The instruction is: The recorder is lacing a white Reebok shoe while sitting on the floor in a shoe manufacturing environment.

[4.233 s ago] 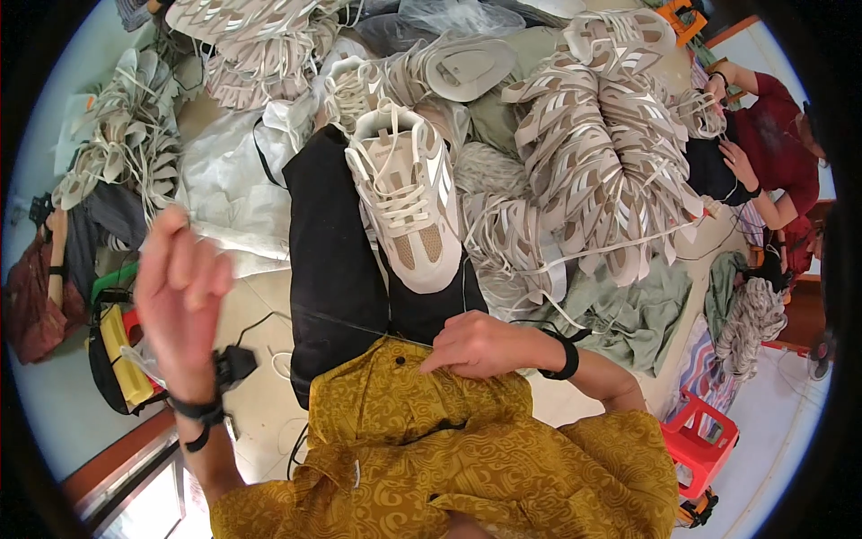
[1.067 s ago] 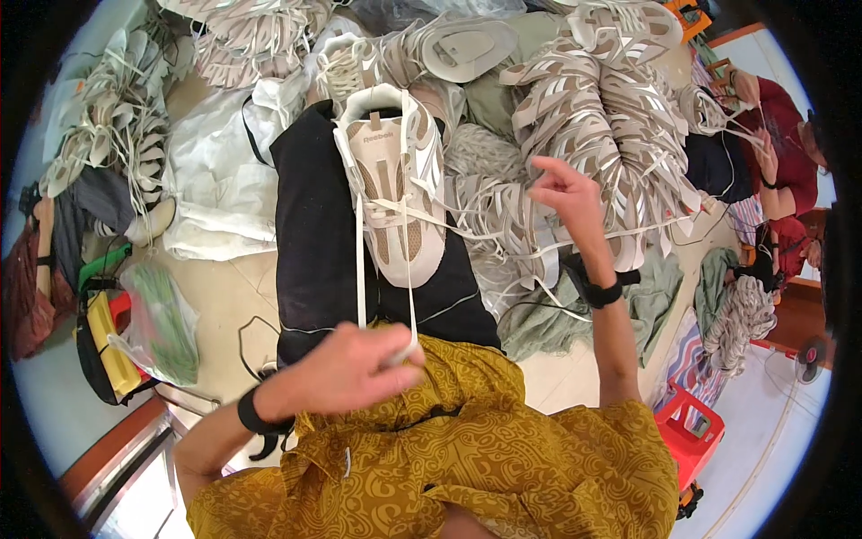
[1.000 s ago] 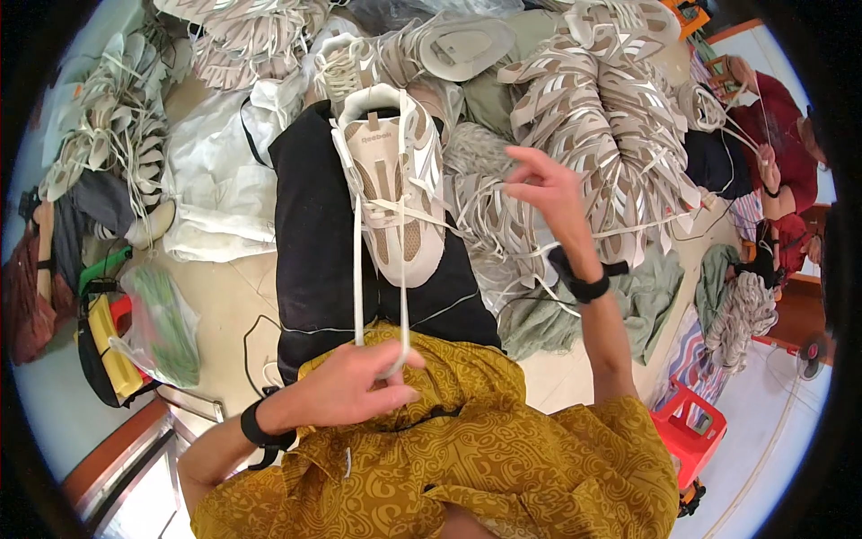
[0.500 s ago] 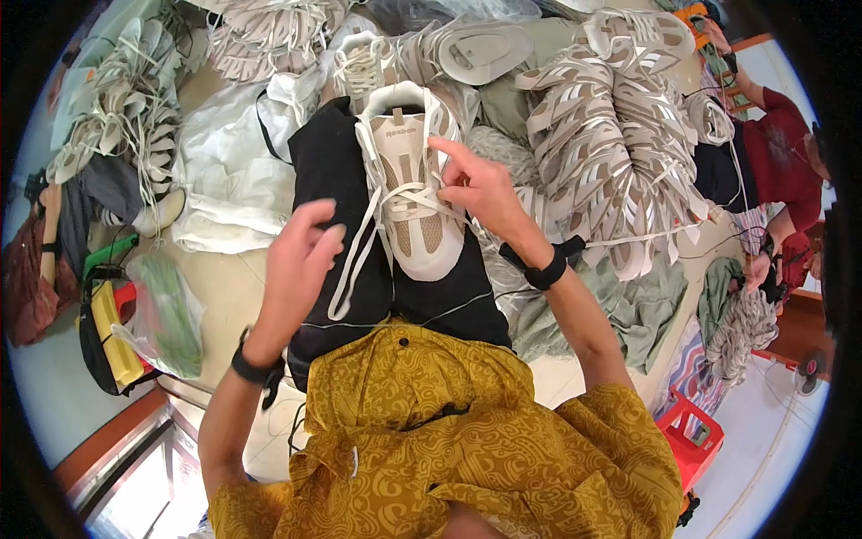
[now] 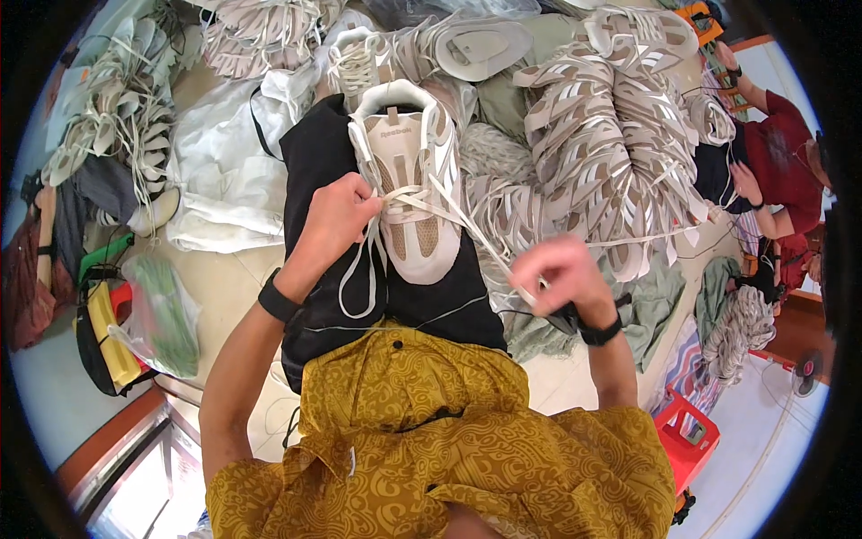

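Note:
A beige and white sneaker (image 5: 419,242) lies across my black-trousered lap, toe toward me, with its lace crossed over the tongue. At the sneaker's left edge my left hand (image 5: 337,220) is closed, fingertips pinching the shoelace (image 5: 345,293), whose loose end loops down over the black cloth. My right hand (image 5: 564,272), blurred by motion, is out to the right of the shoe. It is closed on the other end of the lace, which stretches taut and slanting from the upper eyelets to the fingers.
Stacked shoe uppers (image 5: 620,144) stand to the right, with more in a heap (image 5: 117,117) at far left. White plastic bags (image 5: 215,171) lie left of my lap. A red stool (image 5: 687,440) is at lower right. Other people sit at both sides, one in a dark red shirt (image 5: 781,153).
My right hand has moved from the shoe's side down and right, drawing the lace out. My left hand has come up and right to the shoe's left edge and closed on the lace.

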`<state>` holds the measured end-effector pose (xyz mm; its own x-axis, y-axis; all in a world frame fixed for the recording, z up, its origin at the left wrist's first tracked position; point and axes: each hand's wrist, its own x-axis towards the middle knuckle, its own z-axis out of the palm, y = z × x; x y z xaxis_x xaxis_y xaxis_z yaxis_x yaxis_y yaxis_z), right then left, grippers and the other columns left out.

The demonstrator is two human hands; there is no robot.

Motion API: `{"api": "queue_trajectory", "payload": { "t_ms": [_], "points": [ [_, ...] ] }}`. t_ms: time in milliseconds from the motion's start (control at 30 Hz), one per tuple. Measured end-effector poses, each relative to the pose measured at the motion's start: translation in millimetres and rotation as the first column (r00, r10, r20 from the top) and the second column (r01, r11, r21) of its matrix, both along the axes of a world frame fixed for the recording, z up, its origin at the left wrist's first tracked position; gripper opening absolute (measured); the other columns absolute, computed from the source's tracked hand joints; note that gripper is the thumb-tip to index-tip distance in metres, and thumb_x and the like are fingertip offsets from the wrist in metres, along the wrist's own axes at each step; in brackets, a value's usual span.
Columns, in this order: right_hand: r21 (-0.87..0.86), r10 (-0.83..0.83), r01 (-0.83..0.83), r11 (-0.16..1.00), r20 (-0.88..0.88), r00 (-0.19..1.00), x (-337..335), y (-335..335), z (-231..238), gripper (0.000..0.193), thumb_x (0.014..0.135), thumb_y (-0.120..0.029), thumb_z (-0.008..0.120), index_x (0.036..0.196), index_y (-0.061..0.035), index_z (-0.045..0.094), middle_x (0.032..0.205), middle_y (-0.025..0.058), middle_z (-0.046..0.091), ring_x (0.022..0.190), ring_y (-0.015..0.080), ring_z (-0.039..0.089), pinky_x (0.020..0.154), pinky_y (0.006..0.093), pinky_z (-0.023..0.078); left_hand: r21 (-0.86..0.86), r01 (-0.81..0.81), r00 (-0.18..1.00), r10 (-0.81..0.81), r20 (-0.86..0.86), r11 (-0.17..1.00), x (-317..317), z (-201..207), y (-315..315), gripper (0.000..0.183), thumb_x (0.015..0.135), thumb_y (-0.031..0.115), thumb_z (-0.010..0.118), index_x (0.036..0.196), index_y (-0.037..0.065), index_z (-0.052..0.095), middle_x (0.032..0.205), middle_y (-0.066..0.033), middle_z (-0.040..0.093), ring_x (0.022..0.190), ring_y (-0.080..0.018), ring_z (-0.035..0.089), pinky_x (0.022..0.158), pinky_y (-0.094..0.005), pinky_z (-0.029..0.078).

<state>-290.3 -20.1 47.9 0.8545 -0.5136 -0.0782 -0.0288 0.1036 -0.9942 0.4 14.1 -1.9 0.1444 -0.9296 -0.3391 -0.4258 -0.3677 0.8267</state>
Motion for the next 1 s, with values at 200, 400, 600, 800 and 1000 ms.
{"api": "queue_trajectory", "payload": {
  "t_ms": [200, 400, 600, 800, 1000],
  "points": [
    [-0.061, 0.069, -0.052, 0.997, 0.312, 0.948, -27, 18, 31, 0.020, 0.061, -0.011, 0.075, 0.072, 0.0029, 0.065, 0.061, 0.0098, 0.058, 0.052, 0.0206, 0.053, 0.048, 0.0306, 0.036, 0.062, 0.056, 0.998, -0.057, 0.023, 0.997, 1, 3, 0, 0.026, 0.076, 0.019, 0.062, 0.068, -0.003, 0.052, 0.054, -0.0083, 0.055, 0.043, -0.0143, 0.055, 0.041, -0.0267, 0.043],
    [0.107, -0.022, -0.026, 0.994, 0.419, 0.908, -40, 14, 16, 0.019, 0.060, -0.010, 0.076, 0.067, 0.0021, 0.063, 0.061, 0.0092, 0.059, 0.051, 0.0185, 0.053, 0.047, 0.0307, 0.036, 0.081, 0.099, 0.994, -0.102, 0.035, 0.992, 2, -2, -4, 0.028, 0.077, 0.020, 0.061, 0.063, -0.002, 0.050, 0.052, -0.0080, 0.053, 0.042, -0.0133, 0.055, 0.041, -0.0264, 0.042],
    [-0.215, -0.627, 0.590, 0.779, -0.289, 0.723, -59, -33, -28, 0.035, 0.061, 0.002, 0.065, 0.096, -0.0026, 0.062, 0.076, 0.0041, 0.058, 0.066, 0.0135, 0.055, 0.058, 0.0223, 0.043, 0.118, 0.118, 0.971, -0.090, -0.220, 0.986, 19, 9, 14, 0.017, 0.080, 0.016, 0.057, 0.068, 0.006, 0.050, 0.053, 0.0020, 0.049, 0.042, -0.0065, 0.047, 0.038, -0.0209, 0.037],
    [-0.724, -0.623, 0.322, 0.610, -0.187, 0.759, -2, -31, -18, 0.042, 0.061, 0.001, 0.064, 0.102, -0.0062, 0.061, 0.084, 0.0062, 0.060, 0.076, 0.0172, 0.059, 0.068, 0.0276, 0.048, 0.099, 0.261, 0.889, -0.199, -0.412, 0.960, 26, 67, 82, 0.014, 0.081, 0.012, 0.056, 0.071, 0.003, 0.052, 0.059, 0.0020, 0.050, 0.052, -0.0046, 0.049, 0.047, -0.0199, 0.039],
    [-0.815, -0.316, 0.151, 0.560, -0.042, 0.948, 91, -28, -18, 0.041, 0.060, -0.001, 0.064, 0.100, -0.0085, 0.062, 0.086, 0.0067, 0.061, 0.075, 0.0199, 0.058, 0.065, 0.0297, 0.047, -0.328, 0.548, 0.514, -0.619, -0.593, 0.769, 54, 106, 154, 0.012, 0.075, 0.014, 0.068, 0.069, 0.007, 0.060, 0.058, -0.0044, 0.055, 0.050, -0.0196, 0.053, 0.045, -0.0290, 0.038]
  ]
}}
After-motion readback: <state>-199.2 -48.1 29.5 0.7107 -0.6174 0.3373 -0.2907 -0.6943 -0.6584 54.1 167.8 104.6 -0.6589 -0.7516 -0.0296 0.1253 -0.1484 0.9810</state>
